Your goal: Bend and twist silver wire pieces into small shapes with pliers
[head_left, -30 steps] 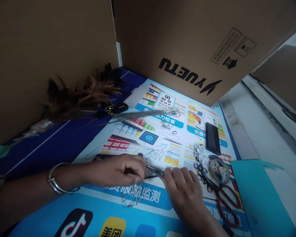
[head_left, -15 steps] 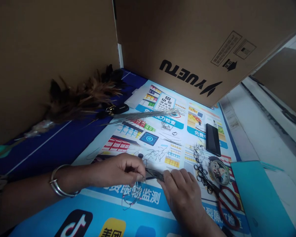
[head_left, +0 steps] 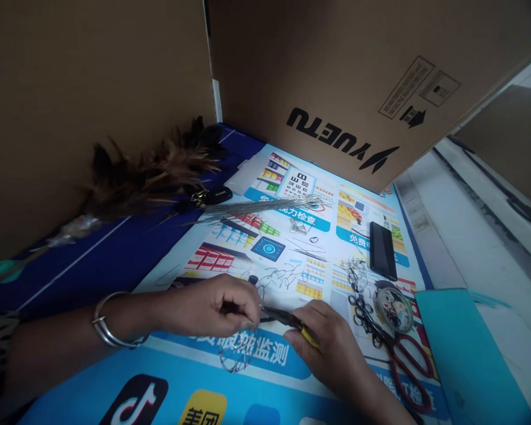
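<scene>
My left hand [head_left: 223, 306], with a silver bangle [head_left: 104, 324] on its wrist, pinches a wire piece [head_left: 239, 352] strung with small pinkish beads, which dangles below the fingers. My right hand [head_left: 330, 339] is closed on pliers [head_left: 307, 335] with yellow handles and dark jaws. The jaws point left and reach the left fingertips. Whether they grip the wire is too small to tell. Beyond the hands lie bent wire bits [head_left: 283, 274] and a bundle of long straight wires [head_left: 265, 205].
At right are red-handled scissors [head_left: 411, 369], small black rings [head_left: 360, 313], a round tape roll [head_left: 393, 310], a black phone-like slab [head_left: 383, 251] and a turquoise box [head_left: 466, 354]. Brown feathers [head_left: 154, 168] lie at left. A large cardboard box [head_left: 336, 77] stands behind the printed mat [head_left: 194, 360].
My right hand has shifted its hold on the pliers, so their yellow handle now shows. The left hand stays nearly in place with the beaded wire.
</scene>
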The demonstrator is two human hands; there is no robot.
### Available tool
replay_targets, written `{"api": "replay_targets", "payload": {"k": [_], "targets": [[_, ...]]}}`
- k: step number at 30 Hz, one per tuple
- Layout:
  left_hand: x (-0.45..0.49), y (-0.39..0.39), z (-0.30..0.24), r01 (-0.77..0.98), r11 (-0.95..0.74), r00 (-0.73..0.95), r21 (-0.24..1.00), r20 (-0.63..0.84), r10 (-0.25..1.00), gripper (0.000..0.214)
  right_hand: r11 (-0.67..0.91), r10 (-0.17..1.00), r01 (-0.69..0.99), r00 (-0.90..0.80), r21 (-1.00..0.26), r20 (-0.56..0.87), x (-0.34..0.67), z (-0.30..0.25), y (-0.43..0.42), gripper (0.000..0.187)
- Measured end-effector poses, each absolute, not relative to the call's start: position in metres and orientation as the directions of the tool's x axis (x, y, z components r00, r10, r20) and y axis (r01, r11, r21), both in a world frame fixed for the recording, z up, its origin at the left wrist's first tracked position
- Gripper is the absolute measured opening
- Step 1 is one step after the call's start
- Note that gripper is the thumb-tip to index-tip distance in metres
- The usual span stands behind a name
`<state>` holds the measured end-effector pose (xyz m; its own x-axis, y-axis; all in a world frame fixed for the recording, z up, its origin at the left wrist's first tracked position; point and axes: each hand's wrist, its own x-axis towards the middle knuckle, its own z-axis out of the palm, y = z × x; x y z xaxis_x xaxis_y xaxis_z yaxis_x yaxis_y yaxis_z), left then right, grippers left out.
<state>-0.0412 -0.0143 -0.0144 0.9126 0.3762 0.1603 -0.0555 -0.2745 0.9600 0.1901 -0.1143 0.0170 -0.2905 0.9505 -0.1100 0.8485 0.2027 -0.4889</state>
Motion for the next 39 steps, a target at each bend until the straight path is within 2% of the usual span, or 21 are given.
{"api": "replay_targets", "payload": {"k": [3, 11, 15, 19, 24, 29, 39], "targets": [[-0.042, -0.014, -0.015, -0.055, -0.282, 0.922, 0.958, 0.158, 0.354, 0.020, 0.202, 0.941, 0.845, -0.308, -0.496, -0.141, 0.190, 0.017, -0.114, 0.018], [-0.043, -0.015, -0.010, 0.006, -0.295, 0.937, 0.955, 0.098, 0.336, 0.021, 0.239, 0.940, 0.857, -0.323, -0.457, -0.113, 0.191, 0.014, -0.114, 0.018], [-0.042, -0.014, -0.009, 0.008, -0.294, 0.935, 0.956, 0.097, 0.342, 0.021, 0.249, 0.935, 0.841, -0.337, -0.480, -0.107, 0.193, 0.013, -0.112, 0.017], [-0.040, -0.014, -0.010, 0.018, -0.296, 0.905, 0.955, 0.110, 0.411, 0.017, 0.208, 0.955, 0.831, -0.286, -0.515, -0.076, 0.194, 0.011, -0.112, 0.013], [-0.039, -0.017, -0.013, 0.113, -0.292, 0.846, 0.950, 0.062, 0.530, 0.015, 0.164, 0.979, 0.822, -0.203, -0.546, -0.010, 0.195, 0.005, -0.112, 0.013], [-0.039, -0.021, -0.010, 0.189, -0.295, 0.843, 0.937, -0.001, 0.537, 0.015, 0.177, 0.983, 0.823, -0.179, -0.540, 0.050, 0.194, -0.002, -0.112, 0.014], [-0.038, -0.020, -0.013, 0.206, -0.236, 0.805, 0.950, -0.027, 0.593, 0.011, 0.210, 0.977, 0.835, -0.197, -0.508, 0.081, 0.192, -0.004, -0.112, 0.014]]}}
